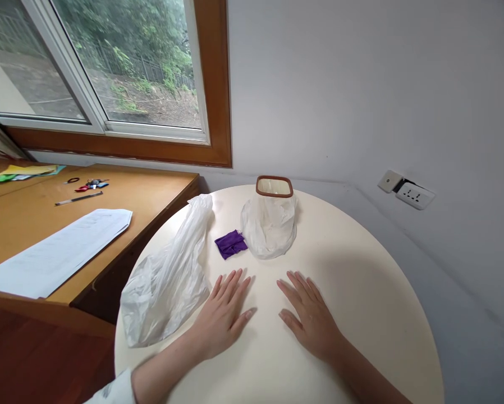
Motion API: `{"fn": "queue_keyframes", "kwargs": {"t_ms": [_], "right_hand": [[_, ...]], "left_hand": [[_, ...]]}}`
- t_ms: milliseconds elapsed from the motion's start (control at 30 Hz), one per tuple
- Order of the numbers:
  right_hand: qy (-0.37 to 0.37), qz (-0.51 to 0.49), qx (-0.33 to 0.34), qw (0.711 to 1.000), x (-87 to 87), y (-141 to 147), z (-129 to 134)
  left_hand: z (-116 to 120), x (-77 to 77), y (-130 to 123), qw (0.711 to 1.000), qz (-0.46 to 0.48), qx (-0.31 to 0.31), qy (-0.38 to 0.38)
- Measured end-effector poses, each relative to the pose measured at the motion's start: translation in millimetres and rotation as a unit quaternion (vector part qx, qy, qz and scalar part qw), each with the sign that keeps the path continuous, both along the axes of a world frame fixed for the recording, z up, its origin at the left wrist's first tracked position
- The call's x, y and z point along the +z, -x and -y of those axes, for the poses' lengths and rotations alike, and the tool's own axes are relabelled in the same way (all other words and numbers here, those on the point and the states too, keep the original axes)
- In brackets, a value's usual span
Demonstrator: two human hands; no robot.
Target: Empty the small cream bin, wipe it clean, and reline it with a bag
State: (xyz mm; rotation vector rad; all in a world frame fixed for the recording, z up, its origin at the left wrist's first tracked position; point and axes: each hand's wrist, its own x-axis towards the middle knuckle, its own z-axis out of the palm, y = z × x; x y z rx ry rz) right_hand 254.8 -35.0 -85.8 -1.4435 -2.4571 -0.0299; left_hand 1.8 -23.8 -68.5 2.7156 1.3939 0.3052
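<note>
My left hand (223, 317) lies flat on the round cream table (361, 314), fingers spread, holding nothing. Opposite it, my right hand (308, 314) also rests palm down with its fingers apart. A crumpled white plastic bag (168, 286) stretches along the table's left side, close to my left hand. Beyond my fingertips is a small folded purple cloth (230, 244). Just right of the cloth stands a small bin with a brown rim (274, 187); a white plastic liner (271, 230) hangs over its outside. Neither hand touches the bag, cloth or bin.
A wooden desk (151, 188) adjoins on the left, bearing paper sheets (67, 247), a pen (78, 198), keys (94, 184) and coloured papers (28, 170). Behind are a window (129, 62) and a white wall (340, 84) with a power socket (415, 194) at right.
</note>
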Motion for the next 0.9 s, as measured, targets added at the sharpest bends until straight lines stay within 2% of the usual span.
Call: {"fn": "queue_keyframes", "kwargs": {"t_ms": [433, 900], "right_hand": [[0.13, 0.03, 0.021, 0.991, 5.4, 2.0, -5.6], [0.143, 0.033, 0.008, 0.989, 5.6, 3.6, -5.3]], "left_hand": [[-3.1, -9.0, -0.1, 0.998, -0.056, -0.003, -0.019], [-4.4, -15.1, -1.2, 0.998, -0.062, 0.003, 0.003]]}}
